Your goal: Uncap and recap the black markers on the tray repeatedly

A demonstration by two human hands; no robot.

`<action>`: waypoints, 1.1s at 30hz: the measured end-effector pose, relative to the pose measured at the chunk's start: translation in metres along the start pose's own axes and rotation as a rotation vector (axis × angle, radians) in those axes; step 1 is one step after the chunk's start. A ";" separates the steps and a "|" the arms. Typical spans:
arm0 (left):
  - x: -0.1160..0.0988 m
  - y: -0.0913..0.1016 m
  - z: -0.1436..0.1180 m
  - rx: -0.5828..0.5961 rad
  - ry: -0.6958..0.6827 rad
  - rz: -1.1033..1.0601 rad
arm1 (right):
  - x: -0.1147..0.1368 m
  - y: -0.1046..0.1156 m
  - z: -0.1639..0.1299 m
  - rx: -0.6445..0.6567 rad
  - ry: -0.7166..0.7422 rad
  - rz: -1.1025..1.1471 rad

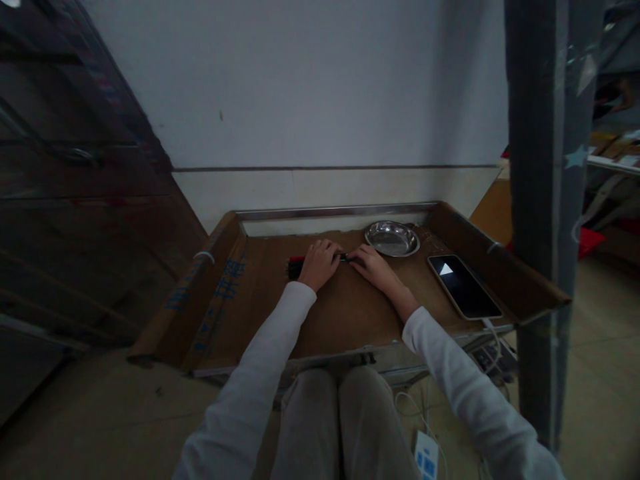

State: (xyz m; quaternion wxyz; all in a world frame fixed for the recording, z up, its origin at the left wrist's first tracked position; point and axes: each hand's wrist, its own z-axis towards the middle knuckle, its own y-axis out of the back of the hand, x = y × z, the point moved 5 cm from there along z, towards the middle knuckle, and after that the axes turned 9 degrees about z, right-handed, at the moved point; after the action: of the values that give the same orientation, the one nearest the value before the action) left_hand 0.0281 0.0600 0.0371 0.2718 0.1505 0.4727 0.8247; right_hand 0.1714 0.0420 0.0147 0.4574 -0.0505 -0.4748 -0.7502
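We sit at a low table lined with brown cardboard [345, 313], both hands meeting near its far edge. Our left hand [320, 263] lies curled over a dark bundle with a red end [295, 265], fingers closed around it. Our right hand [373, 263] reaches in from the other side, its fingertips pinched on a thin dark piece [344, 257] that sticks out of the bundle between the two hands; what the piece is, we cannot tell in this dim light. Just beyond the right hand sits a shallow metal dish [393, 239]. To the right of it a phone [464, 285] lies flat on the cardboard, well apart from our hands
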 end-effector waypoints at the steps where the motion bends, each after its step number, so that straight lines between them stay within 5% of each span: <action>1: 0.000 0.000 0.000 0.004 -0.007 0.012 | 0.000 0.000 0.000 -0.002 -0.003 -0.013; 20: 0.005 0.010 -0.005 0.001 0.090 0.044 | 0.005 -0.001 0.000 -0.021 -0.080 -0.294; 27: 0.025 0.042 -0.049 -0.065 0.244 0.077 | 0.007 0.005 -0.003 -0.067 -0.100 -0.320; 33: 0.037 0.043 -0.077 0.041 0.190 0.075 | 0.015 0.006 -0.005 -0.083 -0.098 -0.230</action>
State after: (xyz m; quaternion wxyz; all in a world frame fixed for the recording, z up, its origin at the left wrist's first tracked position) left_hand -0.0538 0.0105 0.0349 0.1913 0.0947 0.5071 0.8351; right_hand 0.1688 0.0276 0.0240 0.3423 -0.0512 -0.4677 -0.8133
